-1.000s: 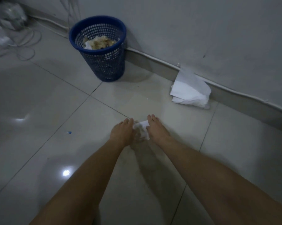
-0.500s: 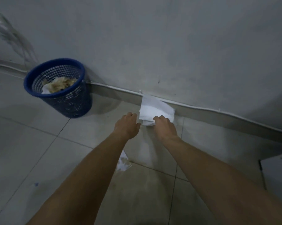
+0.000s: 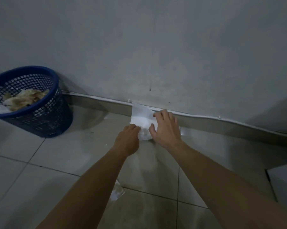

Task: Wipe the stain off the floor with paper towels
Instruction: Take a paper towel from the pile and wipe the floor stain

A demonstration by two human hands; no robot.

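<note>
Paper towels (image 3: 142,119) lean against the baseboard, just beyond both hands. Left hand (image 3: 128,140) pinches their lower edge; right hand (image 3: 166,129) rests spread on top. Used wad (image 3: 116,193) lies beneath the left forearm, blue bin (image 3: 30,103) far left.

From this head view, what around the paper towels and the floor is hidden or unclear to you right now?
- White paper towel stack by the wall: its near edge is covered by the left hand and right hand, so any grip is unclear.
- Crumpled used towel on the grey tiled floor: partly behind the left forearm.
- Blue mesh plastic bin: cut off by the left edge.
- The stain: too dim to outline.
</note>
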